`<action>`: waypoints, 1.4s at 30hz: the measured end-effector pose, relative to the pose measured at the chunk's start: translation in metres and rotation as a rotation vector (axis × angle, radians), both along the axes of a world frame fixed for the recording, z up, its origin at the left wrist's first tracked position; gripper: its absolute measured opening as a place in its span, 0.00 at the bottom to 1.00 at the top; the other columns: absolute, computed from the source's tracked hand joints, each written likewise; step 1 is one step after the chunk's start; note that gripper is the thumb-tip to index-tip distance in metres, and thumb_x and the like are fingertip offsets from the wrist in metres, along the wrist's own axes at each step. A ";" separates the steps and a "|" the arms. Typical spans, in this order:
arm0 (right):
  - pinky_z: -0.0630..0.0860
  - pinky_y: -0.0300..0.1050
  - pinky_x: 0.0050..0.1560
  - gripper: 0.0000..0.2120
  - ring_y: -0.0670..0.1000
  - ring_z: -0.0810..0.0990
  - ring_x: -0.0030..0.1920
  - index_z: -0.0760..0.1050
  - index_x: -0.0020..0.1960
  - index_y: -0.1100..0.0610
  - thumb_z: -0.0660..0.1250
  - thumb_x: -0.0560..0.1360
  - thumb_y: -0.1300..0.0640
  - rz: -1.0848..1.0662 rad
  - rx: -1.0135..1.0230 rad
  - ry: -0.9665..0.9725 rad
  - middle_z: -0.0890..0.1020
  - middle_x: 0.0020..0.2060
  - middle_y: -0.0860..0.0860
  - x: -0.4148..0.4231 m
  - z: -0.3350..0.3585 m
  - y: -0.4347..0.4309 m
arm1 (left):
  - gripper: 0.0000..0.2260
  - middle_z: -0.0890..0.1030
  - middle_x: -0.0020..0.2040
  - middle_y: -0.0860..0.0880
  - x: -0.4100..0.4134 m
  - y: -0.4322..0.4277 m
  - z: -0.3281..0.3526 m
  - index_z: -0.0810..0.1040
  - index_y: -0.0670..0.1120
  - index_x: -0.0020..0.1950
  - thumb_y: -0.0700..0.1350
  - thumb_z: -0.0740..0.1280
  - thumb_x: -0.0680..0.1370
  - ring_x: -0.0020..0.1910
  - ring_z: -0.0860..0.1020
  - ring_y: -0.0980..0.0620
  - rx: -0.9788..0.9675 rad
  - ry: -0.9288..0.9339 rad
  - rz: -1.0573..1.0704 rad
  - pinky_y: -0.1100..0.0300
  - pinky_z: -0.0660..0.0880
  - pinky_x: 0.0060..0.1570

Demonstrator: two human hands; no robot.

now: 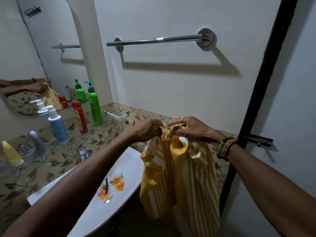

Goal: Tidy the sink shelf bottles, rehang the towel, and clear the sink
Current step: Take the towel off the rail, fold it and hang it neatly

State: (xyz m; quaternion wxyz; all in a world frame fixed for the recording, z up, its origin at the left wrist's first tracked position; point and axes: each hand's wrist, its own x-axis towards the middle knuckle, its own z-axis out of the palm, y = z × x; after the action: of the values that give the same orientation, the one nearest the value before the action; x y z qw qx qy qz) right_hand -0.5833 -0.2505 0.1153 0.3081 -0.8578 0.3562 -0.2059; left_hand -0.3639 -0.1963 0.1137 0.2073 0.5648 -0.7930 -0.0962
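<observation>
A yellow and white striped towel (179,177) hangs bunched from both my hands, right of the sink. My left hand (148,130) and my right hand (191,128) each grip its top edge, close together. The chrome towel bar (153,41) is bare on the wall above them. On the glass shelf (95,130) stand a green pump bottle (94,106), a red bottle (79,116), a blue pump bottle (57,125), a grey tube (37,142) and a yellow tube (12,153). Orange sachet wrappers (118,183) and a dark strip lie in the white sink (133,161).
A chrome tap (83,153) rises behind the sink. A clear soap dish (115,114) is fixed to the leaf-patterned tiles. The mirror (34,57) on the left reflects my hands and the bottles. A black door frame (253,100) with a latch runs down the right.
</observation>
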 end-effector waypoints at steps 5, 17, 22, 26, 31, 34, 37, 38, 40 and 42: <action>0.78 0.44 0.54 0.19 0.46 0.80 0.53 0.78 0.65 0.55 0.72 0.75 0.54 0.080 -0.036 0.008 0.83 0.57 0.52 0.015 0.003 0.008 | 0.14 0.69 0.25 0.55 -0.020 -0.012 0.014 0.73 0.46 0.30 0.38 0.64 0.76 0.20 0.64 0.60 -0.026 0.169 0.049 0.71 0.58 0.21; 0.68 0.44 0.35 0.09 0.50 0.74 0.36 0.77 0.40 0.59 0.67 0.77 0.56 -0.247 -0.080 -0.042 0.78 0.35 0.52 -0.003 0.007 -0.010 | 0.09 0.82 0.46 0.46 0.009 -0.005 -0.015 0.75 0.49 0.48 0.48 0.74 0.74 0.43 0.80 0.49 0.100 0.402 0.146 0.56 0.77 0.37; 0.69 0.44 0.34 0.09 0.50 0.74 0.36 0.76 0.39 0.57 0.66 0.77 0.56 -0.279 -0.061 -0.046 0.78 0.35 0.52 -0.007 0.004 -0.016 | 0.09 0.78 0.39 0.52 0.021 -0.004 -0.033 0.73 0.52 0.44 0.40 0.71 0.73 0.35 0.76 0.55 -0.008 0.149 0.316 0.70 0.66 0.25; 0.67 0.42 0.31 0.09 0.48 0.73 0.33 0.76 0.37 0.57 0.66 0.76 0.57 -0.311 -0.081 -0.016 0.77 0.33 0.50 -0.014 0.000 -0.021 | 0.12 0.78 0.36 0.50 0.035 -0.005 -0.039 0.74 0.48 0.45 0.42 0.77 0.71 0.30 0.73 0.57 0.109 0.262 0.377 0.70 0.67 0.22; 0.70 0.45 0.36 0.09 0.51 0.76 0.38 0.80 0.44 0.59 0.65 0.78 0.56 -0.354 -0.120 0.093 0.81 0.38 0.52 -0.023 -0.012 -0.025 | 0.17 0.71 0.34 0.52 0.044 -0.001 -0.032 0.68 0.48 0.39 0.41 0.78 0.69 0.31 0.65 0.56 -0.037 0.209 0.242 0.66 0.65 0.25; 0.71 0.46 0.37 0.08 0.53 0.78 0.40 0.81 0.44 0.57 0.64 0.77 0.58 -0.381 -0.121 0.088 0.82 0.39 0.52 -0.023 -0.014 -0.026 | 0.19 0.68 0.33 0.54 0.041 0.004 -0.029 0.64 0.50 0.36 0.42 0.76 0.71 0.30 0.63 0.54 -0.277 -0.039 0.121 0.60 0.62 0.29; 0.72 0.46 0.38 0.06 0.53 0.78 0.40 0.81 0.43 0.57 0.65 0.75 0.59 -0.417 -0.104 0.065 0.83 0.38 0.53 -0.023 -0.008 -0.028 | 0.11 0.70 0.40 0.53 0.037 0.007 -0.027 0.69 0.49 0.40 0.39 0.70 0.75 0.32 0.69 0.51 -0.439 -0.289 -0.005 0.59 0.66 0.30; 0.71 0.45 0.36 0.06 0.53 0.77 0.38 0.81 0.43 0.57 0.65 0.75 0.60 -0.419 -0.089 0.051 0.83 0.38 0.53 -0.025 -0.007 -0.029 | 0.08 0.71 0.42 0.52 0.036 0.006 -0.027 0.71 0.48 0.41 0.39 0.68 0.77 0.33 0.70 0.50 -0.475 -0.338 -0.017 0.58 0.69 0.29; 0.69 0.43 0.34 0.06 0.50 0.76 0.36 0.81 0.42 0.57 0.66 0.75 0.60 -0.405 -0.044 0.013 0.83 0.38 0.53 -0.029 -0.005 -0.031 | 0.05 0.73 0.45 0.49 0.035 0.006 -0.026 0.74 0.47 0.44 0.41 0.66 0.80 0.35 0.73 0.51 -0.519 -0.398 -0.045 0.55 0.73 0.30; 0.69 0.42 0.34 0.07 0.49 0.76 0.35 0.82 0.41 0.55 0.67 0.76 0.60 -0.389 -0.001 -0.014 0.84 0.38 0.52 -0.033 -0.004 -0.033 | 0.01 0.75 0.49 0.48 0.038 0.005 -0.026 0.79 0.47 0.49 0.43 0.68 0.80 0.37 0.73 0.54 -0.498 -0.419 -0.072 0.59 0.72 0.30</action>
State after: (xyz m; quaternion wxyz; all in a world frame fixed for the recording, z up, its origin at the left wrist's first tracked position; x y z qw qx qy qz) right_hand -0.6158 -0.2836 0.1108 0.2645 -0.7714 0.5130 -0.2679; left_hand -0.3261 -0.1909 0.0874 0.1678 0.4759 -0.8370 0.2116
